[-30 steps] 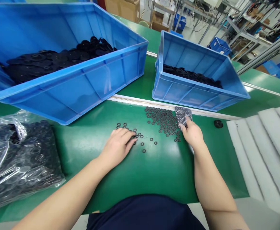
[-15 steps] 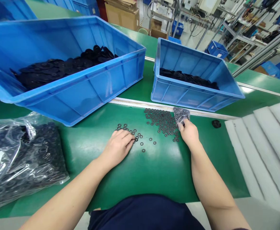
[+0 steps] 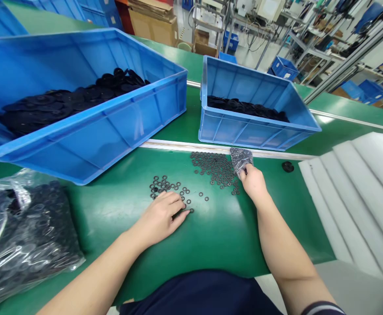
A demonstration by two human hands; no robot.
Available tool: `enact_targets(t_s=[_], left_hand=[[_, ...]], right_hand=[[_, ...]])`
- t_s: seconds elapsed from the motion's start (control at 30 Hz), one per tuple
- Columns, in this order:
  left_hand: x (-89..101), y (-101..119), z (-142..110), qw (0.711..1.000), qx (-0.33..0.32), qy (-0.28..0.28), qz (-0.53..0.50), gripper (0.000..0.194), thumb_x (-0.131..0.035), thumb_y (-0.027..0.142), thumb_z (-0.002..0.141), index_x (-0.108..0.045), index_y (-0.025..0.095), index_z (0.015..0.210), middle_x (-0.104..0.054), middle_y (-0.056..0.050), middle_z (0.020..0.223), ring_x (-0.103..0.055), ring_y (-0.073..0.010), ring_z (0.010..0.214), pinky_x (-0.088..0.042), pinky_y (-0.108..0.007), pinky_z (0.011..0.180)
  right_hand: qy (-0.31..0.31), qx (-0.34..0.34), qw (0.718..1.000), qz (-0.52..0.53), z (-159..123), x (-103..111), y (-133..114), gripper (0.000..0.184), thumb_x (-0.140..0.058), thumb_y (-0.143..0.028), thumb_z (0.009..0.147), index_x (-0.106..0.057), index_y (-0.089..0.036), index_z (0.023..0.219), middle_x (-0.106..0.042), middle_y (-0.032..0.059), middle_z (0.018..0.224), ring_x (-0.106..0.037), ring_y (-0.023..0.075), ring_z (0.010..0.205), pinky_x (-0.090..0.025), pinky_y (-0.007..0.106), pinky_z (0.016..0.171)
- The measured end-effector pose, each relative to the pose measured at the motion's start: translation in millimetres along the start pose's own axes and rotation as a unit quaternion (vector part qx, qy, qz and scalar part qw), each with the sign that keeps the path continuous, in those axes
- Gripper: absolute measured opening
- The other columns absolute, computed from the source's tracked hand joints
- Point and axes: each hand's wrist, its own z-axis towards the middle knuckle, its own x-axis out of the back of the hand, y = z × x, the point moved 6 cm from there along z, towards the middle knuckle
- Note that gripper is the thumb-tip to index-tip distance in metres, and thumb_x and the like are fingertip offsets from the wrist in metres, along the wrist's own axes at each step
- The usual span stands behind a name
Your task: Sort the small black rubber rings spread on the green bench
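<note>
My left hand (image 3: 160, 216) lies flat on the green mat (image 3: 211, 232), fingers stretched out over a few small black rings (image 3: 165, 186) scattered in front of it. My right hand (image 3: 252, 183) pinches the lower edge of a small clear bag of rings (image 3: 240, 158). A larger pile of black rings (image 3: 214, 168) lies just left of that bag. The fingertips of my left hand touch the nearest loose rings.
A big blue bin (image 3: 80, 105) of black discs sits at the left, a smaller blue bin (image 3: 253, 107) at the back right. A large plastic bag of black rings (image 3: 24, 236) lies at the left. White foam strips (image 3: 358, 197) and a single black part (image 3: 287, 166) are at the right.
My left hand has slid toward me over the mat, dragging a few rings away from the small cluster. My right hand still holds the small bag beside the pile.
</note>
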Motion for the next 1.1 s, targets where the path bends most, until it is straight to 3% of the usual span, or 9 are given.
enact_targets(t_s=[0.17, 0.43, 0.53, 0.67, 0.77, 0.83, 0.93, 1.1], left_hand=[[-4.5, 4, 1, 0.999, -0.019, 0.018, -0.04, 0.014, -0.056, 0.027, 0.098, -0.065, 0.018, 0.094, -0.063, -0.006, 0.085, -0.059, -0.0196, 0.082, -0.049, -0.036, 0.081], [1.0, -5, 0, 0.994, -0.012, 0.08, -0.079, 0.009, -0.059, 0.024, 0.097, -0.066, 0.018, 0.098, -0.066, -0.005, 0.09, -0.062, -0.0167, 0.085, -0.051, -0.03, 0.081], [4.1, -7, 0, 0.991, -0.008, 0.103, -0.082, 0.009, -0.059, 0.024, 0.096, -0.066, 0.019, 0.097, -0.067, -0.004, 0.09, -0.064, -0.0162, 0.086, -0.052, -0.03, 0.082], [11.4, -3, 2, 0.986, -0.026, 0.146, -0.074, 0.01, -0.059, 0.026, 0.096, -0.067, 0.02, 0.096, -0.068, -0.003, 0.089, -0.066, -0.0162, 0.084, -0.054, -0.028, 0.08], [17.1, -2, 3, 0.981, -0.048, 0.183, -0.048, 0.011, -0.059, 0.029, 0.097, -0.067, 0.021, 0.095, -0.069, -0.003, 0.088, -0.067, -0.0161, 0.083, -0.054, -0.026, 0.079], [19.0, -2, 4, 0.978, -0.058, 0.197, -0.036, 0.014, -0.058, 0.031, 0.098, -0.067, 0.021, 0.095, -0.069, -0.003, 0.087, -0.067, -0.0159, 0.083, -0.054, -0.025, 0.079], [19.5, -3, 4, 0.977, -0.068, 0.2, -0.023, 0.016, -0.056, 0.032, 0.099, -0.066, 0.022, 0.094, -0.07, -0.003, 0.087, -0.068, -0.0154, 0.082, -0.055, -0.023, 0.078], [22.4, -3, 3, 0.975, -0.065, 0.213, -0.005, 0.018, -0.055, 0.035, 0.099, -0.066, 0.022, 0.094, -0.07, -0.003, 0.086, -0.069, -0.0151, 0.081, -0.055, -0.023, 0.077]], right_hand=[[0.005, -0.015, 0.999, 0.029, 0, 2, 6, 0.022, -0.052, -0.022, 0.096, -0.069, -0.012, 0.106, -0.075, 0.0134, 0.094, -0.069, 0.0227, 0.086, -0.045, 0.028, 0.076], [0.066, -0.062, 0.992, 0.093, -4, 7, 45, 0.028, -0.057, -0.026, 0.093, -0.073, -0.013, 0.111, -0.077, 0.0146, 0.098, -0.071, 0.0247, 0.087, -0.05, 0.032, 0.081], [0.093, -0.003, 0.984, 0.153, -5, 11, 46, 0.032, -0.061, -0.03, 0.091, -0.073, -0.014, 0.116, -0.077, 0.0134, 0.102, -0.071, 0.0247, 0.091, -0.053, 0.035, 0.087], [0.104, 0.101, 0.975, 0.166, -8, 14, 29, 0.022, -0.064, -0.028, 0.09, -0.078, -0.017, 0.102, -0.076, 0.0131, 0.107, -0.07, 0.0257, 0.102, -0.053, 0.037, 0.098], [0.075, 0.145, 0.976, 0.143, -7, 7, 17, 0.023, -0.06, -0.019, 0.09, -0.077, -0.018, 0.105, -0.072, 0.0132, 0.124, -0.067, 0.0257, 0.116, -0.049, 0.038, 0.108], [0.054, 0.146, 0.98, 0.12, -3, 1, 13, 0.036, -0.057, -0.018, 0.092, -0.07, -0.017, 0.125, -0.062, 0.015, 0.14, -0.062, 0.0263, 0.126, -0.046, 0.04, 0.112], [0.019, 0.099, 0.992, 0.081, 7, -4, 15, 0.054, -0.054, -0.019, 0.094, -0.05, -0.01, 0.147, -0.047, 0.022, 0.153, -0.053, 0.0289, 0.137, -0.043, 0.041, 0.114], [-0.047, 0.026, 0.998, 0.04, 15, 2, 28, 0.059, -0.053, -0.023, 0.098, -0.041, -0.001, 0.151, -0.043, 0.0285, 0.154, -0.051, 0.0315, 0.138, -0.043, 0.038, 0.11]])
